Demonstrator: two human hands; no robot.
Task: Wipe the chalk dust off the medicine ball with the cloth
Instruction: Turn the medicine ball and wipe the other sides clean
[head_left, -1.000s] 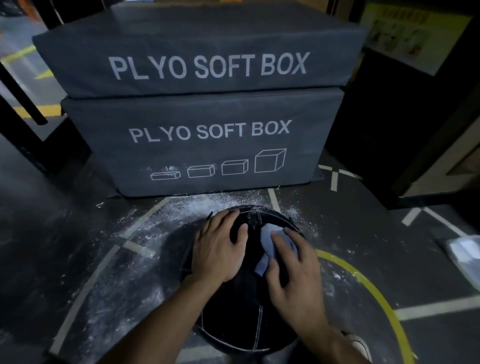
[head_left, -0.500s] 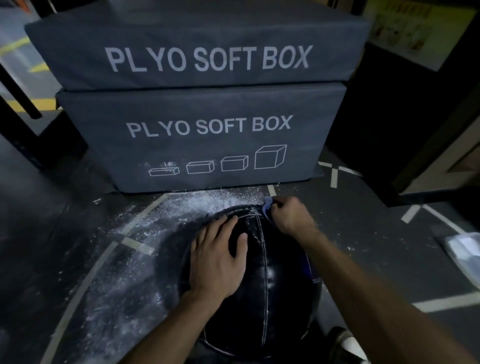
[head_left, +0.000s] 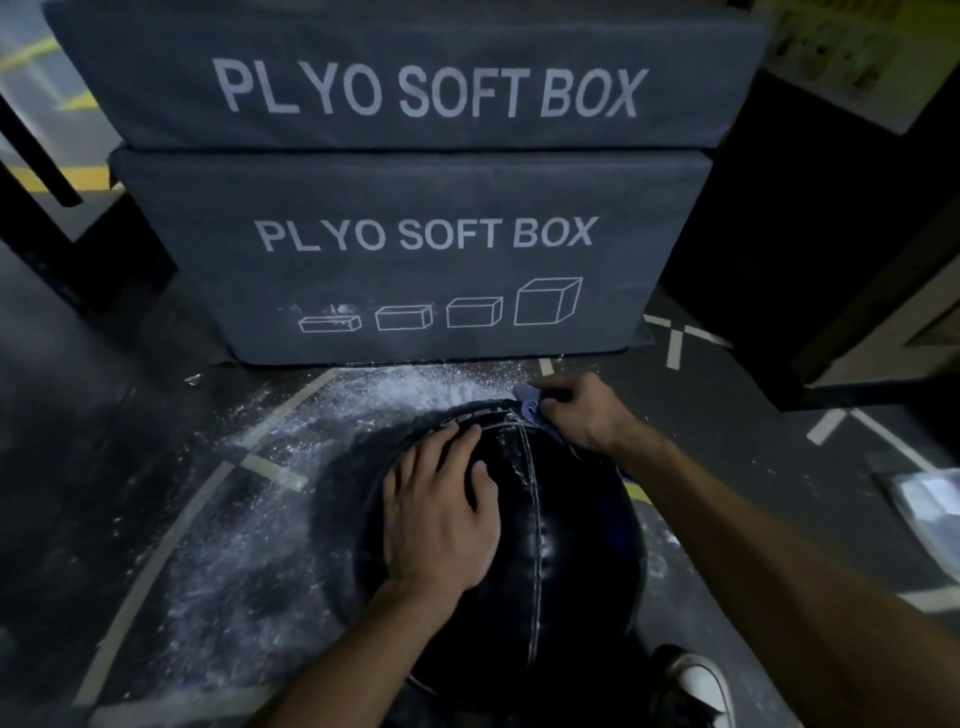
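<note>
A black stitched medicine ball sits on the dark gym floor in front of me. My left hand lies flat on its top left side with fingers spread. At the ball's far upper right edge, my right hand grips a small pale blue cloth and holds it against the ball. Most of the cloth is hidden under the fingers. White chalk dust covers the floor just beyond the ball.
Two stacked grey "PLYO SOFT BOX" blocks stand right behind the ball. Chalk dust is spread across the floor to the left. A white sheet lies at the right edge. My shoe shows at bottom right.
My right hand has carried the cloth from the ball's top centre out to its far upper right edge. My left hand has stayed flat on the ball.
</note>
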